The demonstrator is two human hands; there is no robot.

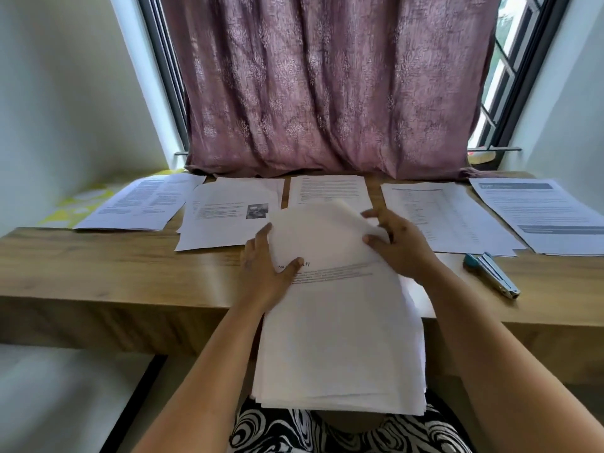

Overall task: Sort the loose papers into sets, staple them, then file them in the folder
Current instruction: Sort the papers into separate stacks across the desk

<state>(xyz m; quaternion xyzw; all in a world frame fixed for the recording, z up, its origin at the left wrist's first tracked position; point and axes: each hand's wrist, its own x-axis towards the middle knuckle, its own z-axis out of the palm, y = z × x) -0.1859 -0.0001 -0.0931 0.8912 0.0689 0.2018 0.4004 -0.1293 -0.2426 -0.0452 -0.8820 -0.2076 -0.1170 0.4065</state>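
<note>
Gripping paper stack (340, 338), both hands

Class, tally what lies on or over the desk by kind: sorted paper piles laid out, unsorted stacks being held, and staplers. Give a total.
Sorted paper piles laid out: 5
Unsorted stack held in both hands: 1
Stapler: 1
Total: 7

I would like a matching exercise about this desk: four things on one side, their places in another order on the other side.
Things:
1. stapler
2. curtain
3. page with a photo
4. paper stack

Places:
A. held by the left hand and right hand
B. hanging behind the desk
C. on the desk, right side
D. flat, left of centre

Pairs: 1-C, 2-B, 3-D, 4-A
</note>
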